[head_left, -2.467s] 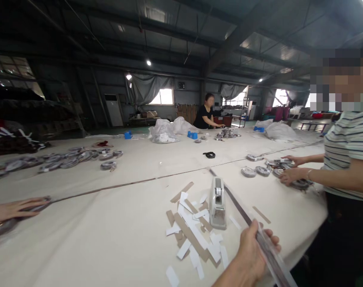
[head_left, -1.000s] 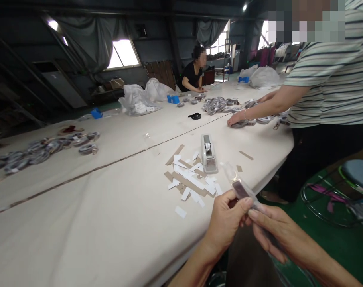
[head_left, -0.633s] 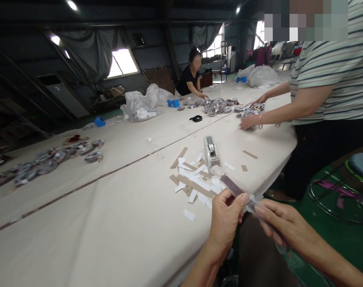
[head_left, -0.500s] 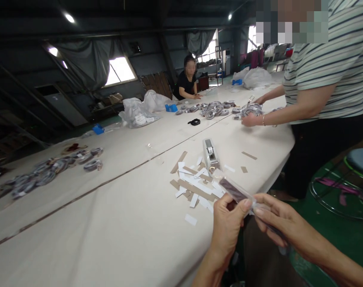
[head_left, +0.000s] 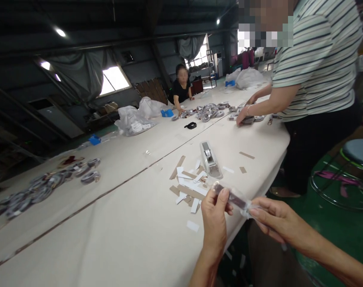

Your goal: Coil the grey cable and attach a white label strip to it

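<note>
Above the table's near edge, both my hands hold a dark brown strap in a clear plastic sleeve (head_left: 235, 199), with a small gold-coloured ring at its far end. My left hand (head_left: 214, 213) pinches it near that end, thumb on top. The fingers of my right hand (head_left: 273, 217) are closed round the near part, where the plastic is bunched up; that end is partly hidden by the hand. Just beyond lies a tape dispenser (head_left: 210, 159). White and brown card strips (head_left: 189, 191) are scattered beside it.
On the right, a person in a striped shirt (head_left: 316, 67) handles coiled straps (head_left: 210, 112); another person (head_left: 181, 87) sits at the far side. More coils (head_left: 46, 183) lie left. Plastic bags (head_left: 135, 121) and a black loop (head_left: 191, 125) are on the white table (head_left: 109, 231). A stool (head_left: 358, 153) stands right.
My left hand has slid along the sleeve toward its far ringed end, away from my right hand. The striped-shirt person's hands have lowered onto the coils. The far person has reached toward the coils.
</note>
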A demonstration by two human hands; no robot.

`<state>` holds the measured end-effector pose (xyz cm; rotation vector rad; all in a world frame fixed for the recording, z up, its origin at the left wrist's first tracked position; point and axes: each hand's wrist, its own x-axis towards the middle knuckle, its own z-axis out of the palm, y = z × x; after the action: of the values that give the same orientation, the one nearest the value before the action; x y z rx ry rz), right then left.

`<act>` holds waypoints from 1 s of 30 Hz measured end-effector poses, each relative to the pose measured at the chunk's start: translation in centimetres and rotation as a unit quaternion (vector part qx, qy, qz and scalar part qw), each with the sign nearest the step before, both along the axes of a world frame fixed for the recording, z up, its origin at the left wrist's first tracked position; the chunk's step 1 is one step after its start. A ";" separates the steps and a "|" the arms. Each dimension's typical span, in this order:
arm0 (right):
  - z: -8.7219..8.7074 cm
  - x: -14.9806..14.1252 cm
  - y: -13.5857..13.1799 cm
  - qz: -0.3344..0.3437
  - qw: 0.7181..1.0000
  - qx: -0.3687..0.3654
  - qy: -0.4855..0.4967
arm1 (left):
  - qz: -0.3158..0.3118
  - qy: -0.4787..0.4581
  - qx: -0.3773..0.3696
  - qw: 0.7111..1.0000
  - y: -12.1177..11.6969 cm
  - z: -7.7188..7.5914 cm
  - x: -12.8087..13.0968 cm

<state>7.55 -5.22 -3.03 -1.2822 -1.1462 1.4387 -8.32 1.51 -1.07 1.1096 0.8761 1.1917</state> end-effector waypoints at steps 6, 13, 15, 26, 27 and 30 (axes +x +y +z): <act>-2.7 4.3 -1.9 0.078 0.990 -0.002 -0.118 | 0.055 -0.003 0.028 0.998 1.0 0.2 -0.7; -0.1 3.9 -1.5 0.126 0.991 0.050 -0.014 | -0.081 0.064 0.080 0.991 -0.6 1.1 0.1; 0.6 3.1 -0.5 0.119 0.987 0.088 -0.059 | -0.106 0.104 0.146 0.978 -1.0 1.5 -0.1; 0.4 5.9 1.2 -0.033 0.785 0.459 -0.414 | -0.343 -0.042 -0.209 0.915 -1.5 1.4 -1.5; 0.4 6.0 1.4 -0.031 0.775 0.465 -0.427 | -0.356 -0.041 -0.210 0.910 -1.9 1.1 -1.3; 0.4 6.0 1.7 -0.014 0.759 0.470 -0.450 | -0.376 -0.066 -0.250 0.890 -2.8 0.8 -0.8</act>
<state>13.58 -3.48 -2.59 -1.1604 -2.0751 -0.0408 -9.11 -1.28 -0.30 0.8021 0.5121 0.3514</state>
